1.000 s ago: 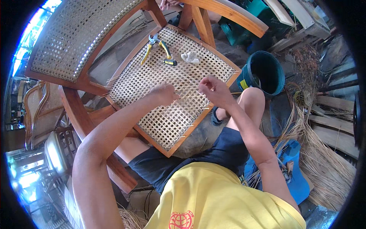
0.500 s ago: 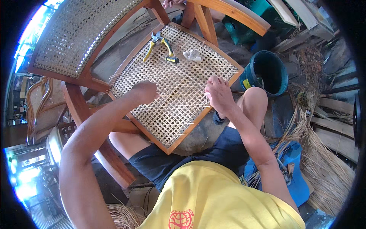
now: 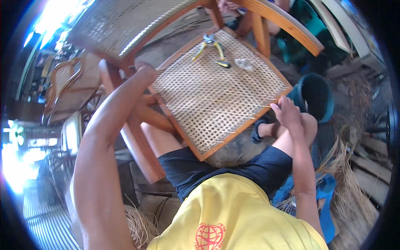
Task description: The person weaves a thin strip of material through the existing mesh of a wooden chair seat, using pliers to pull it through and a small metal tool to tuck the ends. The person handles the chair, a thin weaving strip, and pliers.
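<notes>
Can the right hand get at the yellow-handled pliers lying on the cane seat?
Probably yes. The right hand rests at the near edge of the woven seat, and only open weave lies between it and the pliers.

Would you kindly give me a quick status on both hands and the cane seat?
Left hand closed at the cane seat's left edge. Right hand pinching a cane strand at the right edge. Yellow-handled pliers lying on the weave.

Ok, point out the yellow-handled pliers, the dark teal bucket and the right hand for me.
yellow-handled pliers (image 3: pixel 209 45), head view, on the pivot between jaws and handles.
dark teal bucket (image 3: pixel 323 109), head view, on its outer wall below the rim.
right hand (image 3: pixel 287 115), head view, on the back of the hand at the seat frame's edge.
</notes>
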Motion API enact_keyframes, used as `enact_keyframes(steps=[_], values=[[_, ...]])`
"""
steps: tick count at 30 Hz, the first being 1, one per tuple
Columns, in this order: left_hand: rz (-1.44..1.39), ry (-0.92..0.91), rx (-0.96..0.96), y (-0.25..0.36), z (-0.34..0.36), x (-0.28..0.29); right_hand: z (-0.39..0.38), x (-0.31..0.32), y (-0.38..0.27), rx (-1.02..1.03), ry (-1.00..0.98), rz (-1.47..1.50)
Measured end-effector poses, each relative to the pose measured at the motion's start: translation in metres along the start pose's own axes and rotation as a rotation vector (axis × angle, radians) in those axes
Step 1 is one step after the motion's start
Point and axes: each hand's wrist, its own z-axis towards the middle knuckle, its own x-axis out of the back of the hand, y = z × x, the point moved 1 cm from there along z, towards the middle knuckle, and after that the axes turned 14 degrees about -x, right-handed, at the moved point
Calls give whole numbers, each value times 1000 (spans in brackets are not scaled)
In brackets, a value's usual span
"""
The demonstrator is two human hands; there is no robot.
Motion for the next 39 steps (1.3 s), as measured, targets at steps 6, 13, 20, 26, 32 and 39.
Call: enact_keyframes(steps=[6, 13, 20, 26, 32, 39], values=[[-447, 195, 209, 18, -51, 82, 11, 81, 53, -20, -476, 123], [-1085, 1145, 470, 5, -198, 106, -16, 172, 108, -15, -540, 19], [-1831, 1892, 646, 127, -290, -13, -36, 100, 68, 78, -31, 289], [-2588, 1274, 635, 237, -321, -71, -38, 36, 20, 193, -155, 100], [-3007, 694, 71, 311, -302, -73, -4, 61, 0, 139, -408, 171], [-2851, 404, -253, 310, -246, -8, 8, 4, 46, -152, -334, 251]])
